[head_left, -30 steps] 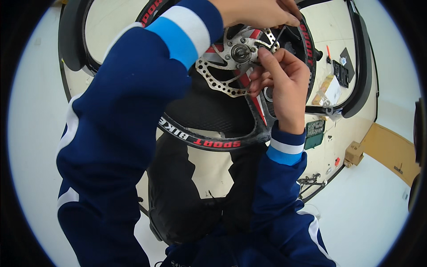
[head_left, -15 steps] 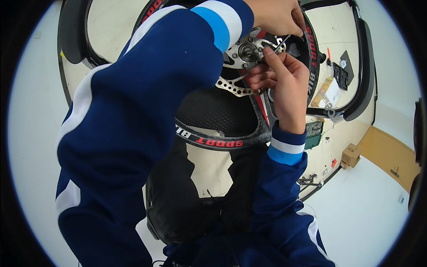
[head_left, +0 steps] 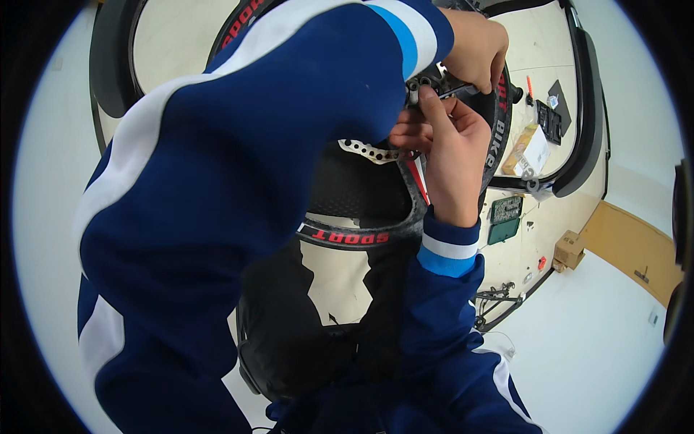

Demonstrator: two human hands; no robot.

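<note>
We are working at the wheel (head_left: 405, 217) hub (head_left: 418, 88), far centre. Left hand (head_left: 473, 47) is clenching a dark tool at the hub; right hand (head_left: 444, 155) is pinching the hub, thumb on top. Keeping the wheel steady, turning slowly, should help.

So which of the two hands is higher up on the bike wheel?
The left hand, gripping over the hub; the right hand sits below it, fingers reaching up.

Black wheel rim (head_left: 347, 235) with red lettering; blue, white-striped sleeves (head_left: 238, 166).
</note>
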